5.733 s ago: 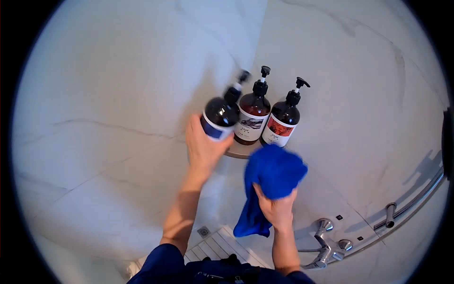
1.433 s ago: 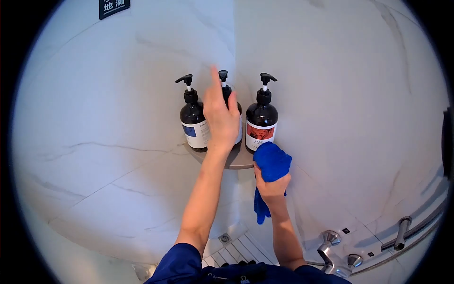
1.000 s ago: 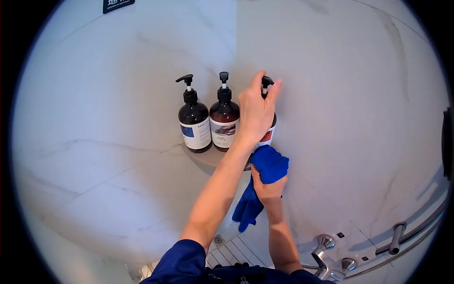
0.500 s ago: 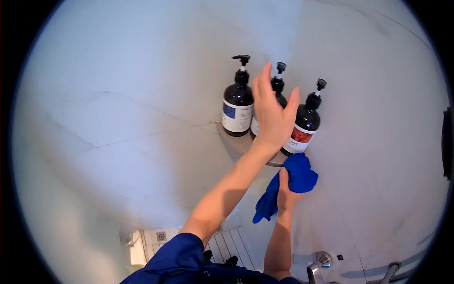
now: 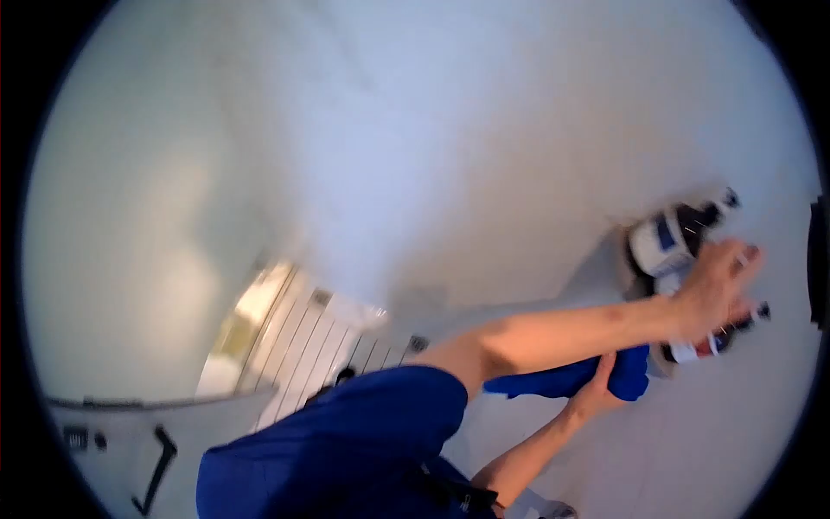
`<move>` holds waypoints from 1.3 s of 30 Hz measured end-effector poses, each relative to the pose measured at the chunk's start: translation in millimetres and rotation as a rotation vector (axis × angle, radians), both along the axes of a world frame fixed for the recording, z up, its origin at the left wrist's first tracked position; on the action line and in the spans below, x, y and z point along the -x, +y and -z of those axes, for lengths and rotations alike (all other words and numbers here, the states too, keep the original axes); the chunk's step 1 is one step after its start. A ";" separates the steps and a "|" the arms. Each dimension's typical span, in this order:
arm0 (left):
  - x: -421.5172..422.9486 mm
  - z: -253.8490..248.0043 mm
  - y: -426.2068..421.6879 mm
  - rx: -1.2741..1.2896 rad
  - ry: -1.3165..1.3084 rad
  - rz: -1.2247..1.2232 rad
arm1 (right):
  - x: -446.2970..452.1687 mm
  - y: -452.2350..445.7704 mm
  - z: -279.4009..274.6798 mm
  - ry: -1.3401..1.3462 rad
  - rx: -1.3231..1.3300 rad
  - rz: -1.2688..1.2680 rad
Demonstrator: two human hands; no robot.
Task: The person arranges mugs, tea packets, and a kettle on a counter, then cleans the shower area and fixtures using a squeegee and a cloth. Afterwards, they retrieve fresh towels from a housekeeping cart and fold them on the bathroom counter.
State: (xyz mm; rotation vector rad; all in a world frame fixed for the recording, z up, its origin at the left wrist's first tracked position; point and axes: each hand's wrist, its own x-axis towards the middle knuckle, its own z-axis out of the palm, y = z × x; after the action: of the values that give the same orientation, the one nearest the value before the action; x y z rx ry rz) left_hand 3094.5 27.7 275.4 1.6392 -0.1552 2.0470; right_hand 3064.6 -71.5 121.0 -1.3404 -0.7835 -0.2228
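Observation:
Three dark pump bottles with white labels stand close together at the right, tilted in my view. The one with the blue label patch (image 5: 660, 242) is farthest up, the red-patched bottle (image 5: 692, 349) lowest. My left hand (image 5: 711, 290) is across the middle bottle (image 5: 670, 283) and hides most of it. The thumb and fingers look spread around its pump, though motion blurs them; no firm grip shows. Below my left forearm, my right hand (image 5: 596, 394) is closed on a blue cloth (image 5: 553, 379), its thumb lying over the fabric beside the lowest bottle.
The bottles stand on a corner shelf (image 5: 661, 363) against a pale wall (image 5: 536, 173). White slatted flooring (image 5: 303, 337) with a drain (image 5: 321, 297) lies below. A grey panel with a dark handle (image 5: 160, 463) is at the lower left.
The view has swung left, so the bottles and both hands appear farther right and tilted. My left hand stays by the middle bottle; my right hand still holds the cloth.

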 end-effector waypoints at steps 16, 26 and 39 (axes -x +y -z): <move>474.5 364.4 -47.7 1.968 -0.711 0.406 | 309.0 62.8 217.2 0.117 1.038 -1.582; 545.8 396.2 -149.2 1.675 -1.084 -0.639 | 466.3 95.5 230.8 0.131 1.179 -2.245; 651.3 360.3 -287.9 2.046 0.184 -2.342 | 689.4 -37.7 182.6 -0.326 -0.016 -2.771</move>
State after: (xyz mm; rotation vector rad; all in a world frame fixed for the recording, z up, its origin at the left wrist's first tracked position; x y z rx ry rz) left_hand 2443.2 -260.2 -84.9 0.2044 -2.7453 -0.5795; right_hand 2375.2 -109.2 -61.6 0.7183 -2.0650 1.7002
